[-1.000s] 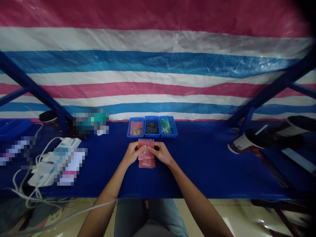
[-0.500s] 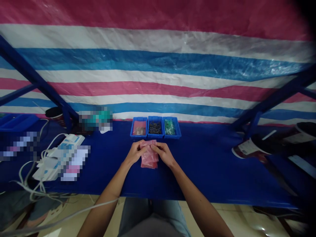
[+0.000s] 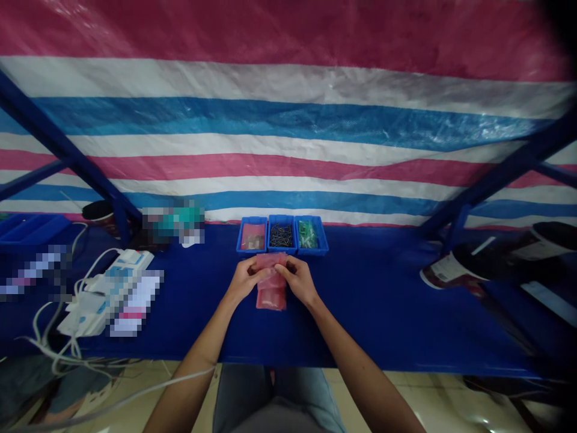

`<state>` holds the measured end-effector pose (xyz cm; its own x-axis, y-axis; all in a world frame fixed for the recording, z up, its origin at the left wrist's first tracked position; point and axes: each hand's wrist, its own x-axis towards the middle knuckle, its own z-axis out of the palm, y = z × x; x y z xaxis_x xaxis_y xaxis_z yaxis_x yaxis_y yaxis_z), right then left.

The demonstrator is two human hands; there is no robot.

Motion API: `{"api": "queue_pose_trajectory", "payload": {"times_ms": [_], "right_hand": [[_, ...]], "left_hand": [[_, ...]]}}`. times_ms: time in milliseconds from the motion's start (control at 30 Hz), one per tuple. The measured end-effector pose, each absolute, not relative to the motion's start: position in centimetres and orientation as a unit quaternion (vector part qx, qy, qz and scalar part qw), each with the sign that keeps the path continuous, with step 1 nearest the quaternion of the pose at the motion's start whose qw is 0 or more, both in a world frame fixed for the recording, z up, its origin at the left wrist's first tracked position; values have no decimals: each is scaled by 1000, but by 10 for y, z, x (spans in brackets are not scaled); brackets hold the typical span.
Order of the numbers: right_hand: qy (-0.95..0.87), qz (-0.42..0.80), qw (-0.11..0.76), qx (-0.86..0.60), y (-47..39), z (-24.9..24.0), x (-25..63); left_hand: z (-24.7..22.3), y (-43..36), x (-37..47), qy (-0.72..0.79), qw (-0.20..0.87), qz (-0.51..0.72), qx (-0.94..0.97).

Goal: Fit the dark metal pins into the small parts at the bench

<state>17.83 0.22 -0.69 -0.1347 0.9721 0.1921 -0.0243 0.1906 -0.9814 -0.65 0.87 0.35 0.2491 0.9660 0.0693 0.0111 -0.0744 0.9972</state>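
Note:
A pink translucent plastic bag (image 3: 271,281) is pinched between my two hands above the blue table. My left hand (image 3: 246,278) grips its left edge, thumb laid across the front. On the opposite edge my right hand (image 3: 297,278) closes with its thumb on the plastic. Lower down, a redder pink piece (image 3: 271,299) shows beneath the bag; I cannot tell whether it is a second bag. Just beyond my fingers stand three small blue bins: one with pink bags (image 3: 253,236), one with dark screws (image 3: 282,235), one with green-and-clear packets (image 3: 309,234).
White power strips (image 3: 106,291) with tangled cables (image 3: 58,349) lie left, beside a blurred-out paper (image 3: 137,300). To the right, a dark-lidded cup (image 3: 451,267) lies near a phone-like slab (image 3: 554,304). Blue frame bars (image 3: 76,159) slant at both sides before a striped tarp (image 3: 288,138).
The upper pink bag is bunched higher between my fingers, exposing more of the redder piece below. Both hands keep their grip. The view has shifted slightly.

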Motion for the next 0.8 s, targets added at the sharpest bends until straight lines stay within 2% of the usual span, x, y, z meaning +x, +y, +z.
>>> {"api": "queue_pose_trajectory", "payload": {"times_ms": [100,300,367,567,667,800], "right_hand": [[-549,494,542,-402,5,-7,178],[-533,448,565,-444,9,-1,189],[-571,416,521,-478,12,-2,197],[-725,310,335,-515,15,-10,208],[-776,257,283,-501,15,-11,207],[-801,229,251,-494,14,-12,205]], "left_hand": [[5,9,-6,424,523,460,579],[15,39,-28,504,354,571,543],[21,58,-39,527,313,549,568],[33,102,-50,624,161,374,667],[32,110,-48,634,112,320,695],[29,121,-51,655,69,312,685]]}}
